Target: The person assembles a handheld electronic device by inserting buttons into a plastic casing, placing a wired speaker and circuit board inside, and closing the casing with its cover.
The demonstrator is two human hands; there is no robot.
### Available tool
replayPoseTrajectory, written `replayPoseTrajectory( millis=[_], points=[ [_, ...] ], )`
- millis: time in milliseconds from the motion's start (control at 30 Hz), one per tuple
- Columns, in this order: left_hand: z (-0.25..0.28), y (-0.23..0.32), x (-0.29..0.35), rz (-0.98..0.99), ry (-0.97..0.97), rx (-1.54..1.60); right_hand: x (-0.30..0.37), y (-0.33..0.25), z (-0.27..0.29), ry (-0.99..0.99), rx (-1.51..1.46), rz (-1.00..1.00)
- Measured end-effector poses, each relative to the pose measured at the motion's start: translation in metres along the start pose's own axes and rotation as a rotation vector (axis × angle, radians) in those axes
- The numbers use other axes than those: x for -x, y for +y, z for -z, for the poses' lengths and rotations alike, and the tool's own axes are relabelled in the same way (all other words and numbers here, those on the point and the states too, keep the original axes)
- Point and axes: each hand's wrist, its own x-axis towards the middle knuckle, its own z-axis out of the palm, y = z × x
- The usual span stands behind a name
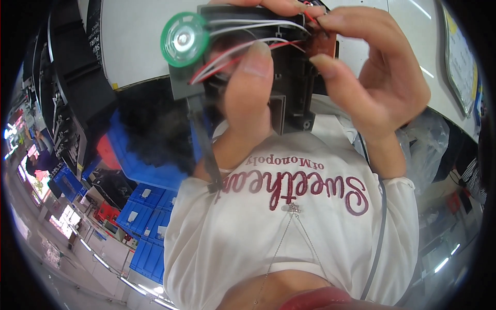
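A black plastic housing (292,111) is held up in front of my chest. My left hand (248,88) grips it, with the thumb across its face and fingertips showing at its far edge. A small round speaker (183,40) with a green rim and a see-through cone sits at its left end. White wires (253,23) and a red wire (219,67) run across the housing toward a small brown circuit board (319,44). My right hand (380,72) closes on this board at the right end, index finger and thumb at its edges, beside red and black wires.
Behind the housing lies a white work surface (137,46). Black parts (62,103) line the left side, with a blue bin (150,165) below them. Stacked blue boxes (147,222) stand farther off. A clear plastic bag (429,147) hangs at the right, near a framed sheet (460,64).
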Motion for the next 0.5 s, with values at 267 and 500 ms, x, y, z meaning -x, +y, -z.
replayPoseTrajectory(
  millis=[267,500],
  points=[
    [-0.005,0.008,-0.001,-0.046,-0.169,-0.128,-0.031,-0.041,0.011,-0.181,0.120,-0.139],
    [-0.046,0.032,0.003,0.145,0.091,-0.255,-0.021,-0.023,-0.004,-0.192,0.082,-0.156]
  ],
)
